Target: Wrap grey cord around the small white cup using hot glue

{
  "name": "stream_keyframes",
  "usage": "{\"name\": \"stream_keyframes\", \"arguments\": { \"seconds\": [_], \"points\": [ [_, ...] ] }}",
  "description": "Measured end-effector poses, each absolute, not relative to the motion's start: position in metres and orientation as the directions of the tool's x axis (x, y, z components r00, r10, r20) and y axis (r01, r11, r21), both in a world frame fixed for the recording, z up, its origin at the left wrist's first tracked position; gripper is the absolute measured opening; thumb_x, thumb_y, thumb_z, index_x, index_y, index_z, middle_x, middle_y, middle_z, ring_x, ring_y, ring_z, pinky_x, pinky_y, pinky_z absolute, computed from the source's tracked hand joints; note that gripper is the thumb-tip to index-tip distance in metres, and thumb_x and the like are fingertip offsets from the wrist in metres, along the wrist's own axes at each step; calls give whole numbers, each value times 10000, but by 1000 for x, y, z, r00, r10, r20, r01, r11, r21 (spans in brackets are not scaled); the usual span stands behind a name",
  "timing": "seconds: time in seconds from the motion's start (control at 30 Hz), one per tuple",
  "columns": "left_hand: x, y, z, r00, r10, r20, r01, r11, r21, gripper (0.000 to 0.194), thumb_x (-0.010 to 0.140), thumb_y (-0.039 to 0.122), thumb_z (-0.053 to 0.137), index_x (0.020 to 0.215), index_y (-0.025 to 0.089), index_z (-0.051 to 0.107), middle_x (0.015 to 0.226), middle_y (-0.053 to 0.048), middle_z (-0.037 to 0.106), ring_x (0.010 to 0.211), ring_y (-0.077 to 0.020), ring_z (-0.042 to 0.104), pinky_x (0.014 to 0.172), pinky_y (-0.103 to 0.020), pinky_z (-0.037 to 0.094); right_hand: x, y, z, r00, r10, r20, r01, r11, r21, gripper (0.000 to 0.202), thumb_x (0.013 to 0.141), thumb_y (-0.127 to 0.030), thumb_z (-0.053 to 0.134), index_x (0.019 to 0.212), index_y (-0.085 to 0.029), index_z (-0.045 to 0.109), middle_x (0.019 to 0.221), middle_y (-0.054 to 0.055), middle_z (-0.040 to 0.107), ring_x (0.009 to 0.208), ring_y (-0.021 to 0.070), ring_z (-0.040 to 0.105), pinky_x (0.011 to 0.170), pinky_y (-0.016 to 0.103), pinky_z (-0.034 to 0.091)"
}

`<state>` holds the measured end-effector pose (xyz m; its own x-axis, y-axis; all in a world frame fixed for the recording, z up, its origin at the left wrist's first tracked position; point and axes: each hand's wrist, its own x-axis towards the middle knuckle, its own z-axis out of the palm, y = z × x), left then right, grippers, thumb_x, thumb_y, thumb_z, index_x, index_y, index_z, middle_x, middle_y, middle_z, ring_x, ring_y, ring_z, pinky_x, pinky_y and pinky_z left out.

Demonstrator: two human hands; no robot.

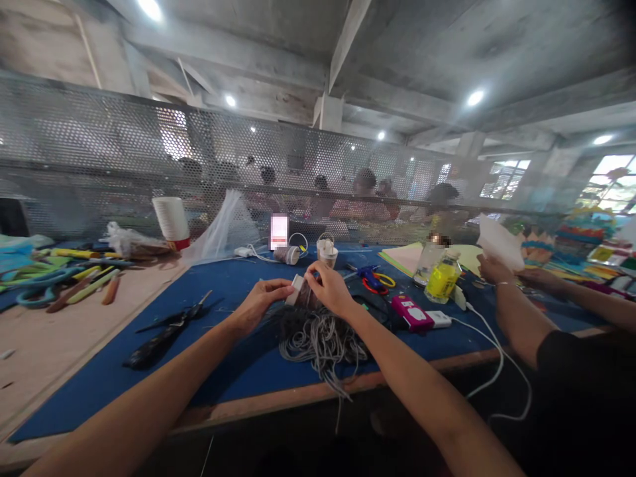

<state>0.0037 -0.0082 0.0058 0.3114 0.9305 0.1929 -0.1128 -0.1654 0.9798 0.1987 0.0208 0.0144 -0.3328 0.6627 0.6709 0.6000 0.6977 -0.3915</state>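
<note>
Between my two hands a small paper cup [297,290] lies tilted on its side, its white rim facing left and its body wrapped in brown-grey cord. My left hand [263,303] pinches the cup's rim with thumb and fingers. From the right, my right hand [328,289] is closed at the wrapped side; its fingertips press on the cord there. Just below spreads a loose heap of grey cord [325,338], some strands hanging over the table edge. Behind my hands are a cord-wrapped cup [287,255] on its side and an upright cup [326,253] with a looped handle.
A black glue gun [166,334] lies left on the blue mat [218,374]. Scissors [376,281], a magenta box [411,313] with a white cable and a yellow-labelled bottle [442,278] are right. Stacked paper cups [170,220] stand back left. A co-worker's hand [494,270] holds white paper.
</note>
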Motion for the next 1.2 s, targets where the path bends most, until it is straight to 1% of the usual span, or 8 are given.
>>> {"name": "stream_keyframes", "arguments": {
  "seconds": [0.23, 0.37, 0.57, 0.9, 1.07, 1.2],
  "points": [
    [4, -9, 6, 360, 923, 135, -171, -77, 982, 178, 725, 290, 728, 842, 156, 723, 805, -45, 697, 729, -155, 609, 712, -246, 438, 197, 18, 14, -342, 662, 667, 628, 689, -361, 173, 942, -339, 409, 956, -219, 532, 964, 17, 623, 751, 127, 596, 700, 230, 421],
    [3, -7, 4, 376, 913, 154, -186, -89, 979, 143, 731, 272, 723, 803, 149, 712, 792, -42, 687, 734, -150, 608, 727, -245, 435, 197, 15, 14, -345, 664, 663, 646, 681, -346, 185, 950, -351, 396, 962, -228, 535, 969, 11, 628, 763, 132, 599, 708, 234, 424],
    [4, -9, 4, 382, 913, 142, -197, -70, 978, 137, 720, 265, 729, 793, 152, 705, 807, -45, 692, 746, -156, 616, 750, -254, 439, 197, 14, 16, -338, 674, 657, 662, 666, -342, 181, 947, -354, 407, 973, -240, 545, 975, 6, 636, 802, 144, 606, 721, 243, 425],
    [4, -5, 1, 388, 909, 150, -188, -81, 979, 159, 715, 280, 736, 802, 150, 712, 808, -56, 695, 747, -171, 623, 740, -272, 446, 197, 17, 14, -338, 672, 659, 655, 671, -348, 179, 945, -335, 399, 956, -236, 548, 950, 3, 636, 806, 141, 598, 730, 239, 419],
    [5, -7, 3, 383, 915, 127, -211, -47, 976, 189, 709, 298, 745, 835, 159, 723, 836, -54, 708, 755, -167, 630, 761, -272, 449, 197, 19, 13, -342, 664, 664, 630, 687, -362, 176, 946, -340, 404, 951, -233, 544, 936, -2, 636, 784, 138, 599, 717, 235, 421],
    [6, -6, 2, 393, 911, 123, -217, -38, 976, 236, 719, 349, 732, 841, 146, 731, 804, -72, 712, 746, -183, 635, 766, -290, 452, 197, 22, 10, -355, 657, 665, 600, 705, -377, 189, 945, -356, 410, 964, -228, 547, 945, 3, 635, 799, 134, 604, 725, 229, 429]
  ]
}}
